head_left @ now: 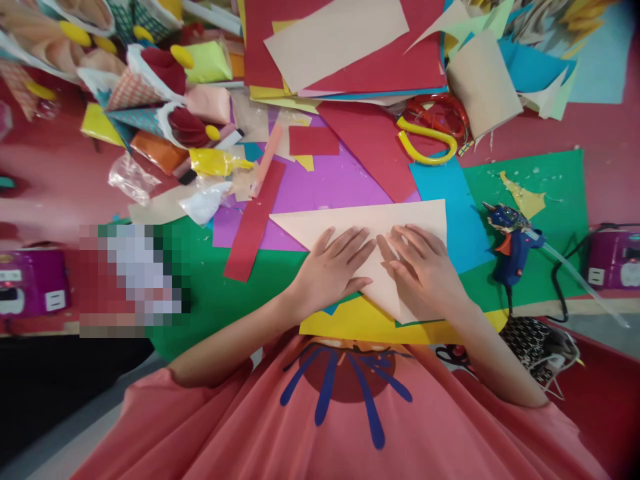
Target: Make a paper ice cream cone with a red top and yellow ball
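Both palms press down on a cream sheet of paper (420, 212), which lies in a triangular shape with one point to the left and one toward me. My left hand (337, 263) rests flat on its slanted left edge, fingers stretched out. Flat on its right part lies my right hand (420, 257), fingers spread a little. Beneath the cream sheet I see yellow paper (350, 323), purple paper (330, 183) and blue paper (450, 213). Left of my left hand lies a red paper strip (255, 227).
A blue glue gun (515, 250) with its cord lies at right on green paper (565, 200). Yellow-handled scissors (430, 143) sit behind my right hand. Stacked coloured sheets (340, 73) stand at the back. Paper cones (145, 83) crowd the back left. Purple power boxes (35, 283) flank both sides.
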`<state>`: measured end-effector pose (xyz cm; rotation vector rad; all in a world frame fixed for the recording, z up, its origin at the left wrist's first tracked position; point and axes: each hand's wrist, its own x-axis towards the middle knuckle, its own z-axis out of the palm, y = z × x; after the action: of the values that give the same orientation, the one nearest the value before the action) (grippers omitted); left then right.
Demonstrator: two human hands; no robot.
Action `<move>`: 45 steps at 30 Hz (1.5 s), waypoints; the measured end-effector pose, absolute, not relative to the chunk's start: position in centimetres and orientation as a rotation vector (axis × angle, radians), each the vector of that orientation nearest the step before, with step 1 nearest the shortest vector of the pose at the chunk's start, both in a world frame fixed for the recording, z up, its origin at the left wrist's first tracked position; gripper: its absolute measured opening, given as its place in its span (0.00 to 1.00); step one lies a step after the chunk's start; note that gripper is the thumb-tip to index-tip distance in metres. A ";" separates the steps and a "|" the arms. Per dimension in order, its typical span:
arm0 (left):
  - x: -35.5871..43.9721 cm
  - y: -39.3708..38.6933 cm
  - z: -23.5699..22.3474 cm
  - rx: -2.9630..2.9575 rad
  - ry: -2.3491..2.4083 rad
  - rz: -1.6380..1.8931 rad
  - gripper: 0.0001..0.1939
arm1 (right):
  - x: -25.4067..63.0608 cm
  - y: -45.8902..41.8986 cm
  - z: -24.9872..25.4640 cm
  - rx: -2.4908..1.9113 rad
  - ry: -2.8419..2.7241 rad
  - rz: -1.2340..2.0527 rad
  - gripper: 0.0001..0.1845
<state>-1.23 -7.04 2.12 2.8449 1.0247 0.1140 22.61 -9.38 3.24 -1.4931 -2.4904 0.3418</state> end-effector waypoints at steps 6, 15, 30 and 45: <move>-0.4 -6.8 1.9 2.748 1.120 0.093 0.32 | 22.5 -7.9 3.9 -1.585 -2.547 0.265 0.24; -0.5 -6.7 1.6 2.718 1.099 0.092 0.32 | 21.8 -6.4 3.1 -1.639 -2.542 0.200 0.24; -0.3 -6.4 1.8 2.728 1.070 0.083 0.32 | 22.1 -6.6 2.0 -1.626 -2.491 0.254 0.26; -0.3 -6.5 1.5 2.712 1.069 0.104 0.32 | 21.9 -6.7 1.8 -1.660 -2.447 0.271 0.25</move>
<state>-0.28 -6.48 1.51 2.7119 1.0694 0.1040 21.95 -6.66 1.83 -1.6600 -2.4473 0.2712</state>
